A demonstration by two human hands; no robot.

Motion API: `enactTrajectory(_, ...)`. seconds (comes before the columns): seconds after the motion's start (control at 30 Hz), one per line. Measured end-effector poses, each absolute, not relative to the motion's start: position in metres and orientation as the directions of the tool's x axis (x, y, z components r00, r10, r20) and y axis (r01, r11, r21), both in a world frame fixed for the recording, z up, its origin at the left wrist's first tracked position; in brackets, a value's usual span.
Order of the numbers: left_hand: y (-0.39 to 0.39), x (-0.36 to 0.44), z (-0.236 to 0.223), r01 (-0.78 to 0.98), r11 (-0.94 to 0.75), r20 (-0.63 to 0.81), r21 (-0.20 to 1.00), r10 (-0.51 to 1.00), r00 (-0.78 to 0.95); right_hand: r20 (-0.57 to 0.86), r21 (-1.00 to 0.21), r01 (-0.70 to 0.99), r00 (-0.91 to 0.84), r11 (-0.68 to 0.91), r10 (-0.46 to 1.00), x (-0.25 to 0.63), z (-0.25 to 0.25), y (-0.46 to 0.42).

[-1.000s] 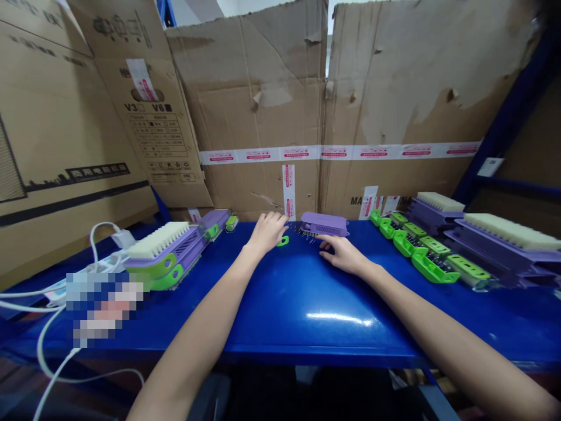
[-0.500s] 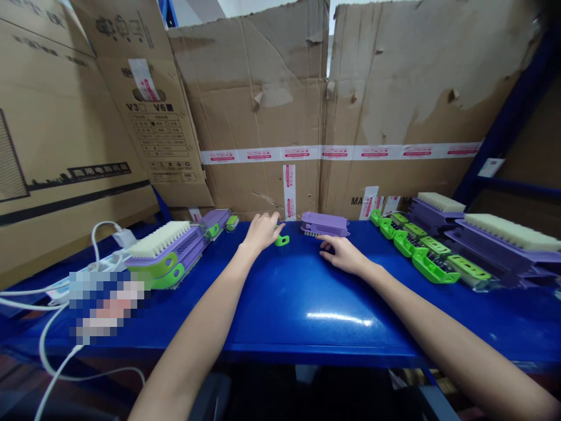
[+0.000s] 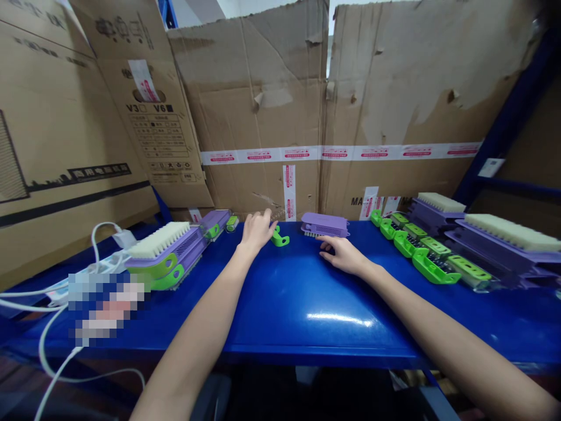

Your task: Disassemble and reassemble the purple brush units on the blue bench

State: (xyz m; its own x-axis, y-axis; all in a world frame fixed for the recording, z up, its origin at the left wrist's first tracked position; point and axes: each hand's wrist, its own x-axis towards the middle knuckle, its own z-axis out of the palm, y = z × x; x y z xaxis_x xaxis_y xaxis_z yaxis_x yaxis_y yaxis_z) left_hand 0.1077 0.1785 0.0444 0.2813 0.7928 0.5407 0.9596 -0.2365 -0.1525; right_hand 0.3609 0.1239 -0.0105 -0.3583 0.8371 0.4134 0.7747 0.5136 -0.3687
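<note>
My left hand (image 3: 258,230) is at the back of the blue table, thumb and index finger apart. Just right of its thumb lies a small curved green plastic piece with a hole in its end (image 3: 281,238). A faint translucent smear shows beyond the fingertips; I cannot make out what it is. My right hand (image 3: 343,255) rests lower right, fingers loosely bent and index finger pointing left. Its index finger is at the front edge of a purple slotted plastic housing (image 3: 325,223) with pale bristles underneath; whether they touch is unclear.
Purple-and-green brush units (image 3: 169,257) stand stacked at left, near a power strip (image 3: 94,266) and white cables. On the right are green clips (image 3: 432,270), green-topped clear pieces (image 3: 470,267) and purple housings with cream bristle blocks (image 3: 511,231). Cardboard (image 3: 258,117) walls the back.
My left hand has shifted slightly left and its index finger has lifted, leaving more of the green piece visible. The dark bit at its fingertips no longer shows. My right hand stays put.
</note>
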Motion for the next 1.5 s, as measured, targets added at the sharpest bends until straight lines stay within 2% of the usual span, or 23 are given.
enactTrajectory(0.43,0.192,0.082,0.037,1.000,-0.004,0.524,0.007,0.852,0.000,0.419,-0.377,0.766,-0.361,0.521,0.833,0.361,-0.010,0.124)
enactTrajectory(0.73,0.202,0.062,0.023,0.978,0.191,0.408,0.086,0.888,-0.209,0.404,-0.373,0.775,-0.359,0.510,0.841,0.361,-0.010,0.123)
enactTrajectory(1.2,0.206,0.050,0.009,0.937,0.317,0.401,0.148,0.846,-0.350,0.399,-0.364,0.779,-0.365,0.511,0.841,0.361,-0.009,0.122)
enactTrajectory(1.5,0.203,0.049,0.010,0.910,0.323,0.357,0.261,0.843,-0.402,0.393,-0.376,0.776,-0.361,0.506,0.846,0.360,-0.009,0.123)
